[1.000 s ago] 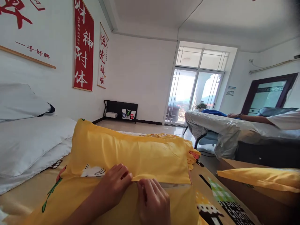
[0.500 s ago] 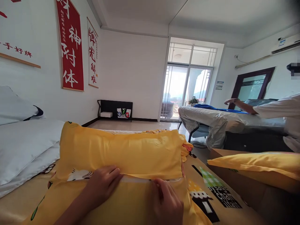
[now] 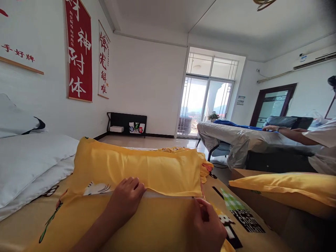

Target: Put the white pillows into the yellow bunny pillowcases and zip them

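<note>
Your left hand (image 3: pixel 129 196) curls palm-down, its forearm (image 3: pixel 98 225) slanting inward; your right hand (image 3: pixel 210 220) pinches, fingers (image 3: pixel 207 206) bent.

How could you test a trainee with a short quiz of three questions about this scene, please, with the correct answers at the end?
1. Multiple choice: what do the left hand and the right hand both touch?
A) the red banner
B) the yellow pillow
C) the blue cloth

2. True or false: the two hands are pressed against each other.

3. Fill the gap: in the picture, the white pillows lie to the ____ of the yellow pillow.

Key: 1. B; 2. False, there is a gap between them; 3. left.
</note>
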`<control>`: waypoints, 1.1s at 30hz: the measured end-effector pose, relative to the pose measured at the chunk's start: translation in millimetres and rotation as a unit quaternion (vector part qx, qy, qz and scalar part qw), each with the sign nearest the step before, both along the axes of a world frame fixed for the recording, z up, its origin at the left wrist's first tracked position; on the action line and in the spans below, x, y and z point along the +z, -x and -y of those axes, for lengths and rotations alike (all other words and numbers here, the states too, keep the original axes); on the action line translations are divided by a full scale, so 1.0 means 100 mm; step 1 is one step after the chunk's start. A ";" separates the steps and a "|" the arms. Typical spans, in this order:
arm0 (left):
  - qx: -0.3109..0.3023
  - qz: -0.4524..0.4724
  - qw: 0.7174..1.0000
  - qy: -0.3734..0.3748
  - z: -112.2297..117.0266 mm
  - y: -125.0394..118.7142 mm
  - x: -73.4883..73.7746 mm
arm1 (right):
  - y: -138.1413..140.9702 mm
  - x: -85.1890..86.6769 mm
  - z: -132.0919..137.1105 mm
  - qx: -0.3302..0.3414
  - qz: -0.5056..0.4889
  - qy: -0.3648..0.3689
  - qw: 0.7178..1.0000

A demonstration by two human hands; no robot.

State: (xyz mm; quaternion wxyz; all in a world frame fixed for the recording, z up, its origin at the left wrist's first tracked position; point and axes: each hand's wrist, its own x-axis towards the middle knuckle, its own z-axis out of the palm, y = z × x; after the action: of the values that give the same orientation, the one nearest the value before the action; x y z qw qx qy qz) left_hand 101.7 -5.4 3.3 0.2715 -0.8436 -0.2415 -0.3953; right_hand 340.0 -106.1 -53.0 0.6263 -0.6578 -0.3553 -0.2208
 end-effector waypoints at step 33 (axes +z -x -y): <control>-0.028 -0.010 0.993 0.112 0.41 -1.37 -0.07 | 0.06 -0.14 0.16 0.196 -0.188 -0.070 0.960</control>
State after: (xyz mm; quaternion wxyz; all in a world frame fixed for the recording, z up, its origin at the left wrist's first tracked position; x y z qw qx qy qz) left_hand 239.2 -46.9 -3.9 0.1663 -0.8791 -0.2577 -0.3648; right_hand 333.7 -121.7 -67.0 0.7573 -0.5594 -0.3368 0.0101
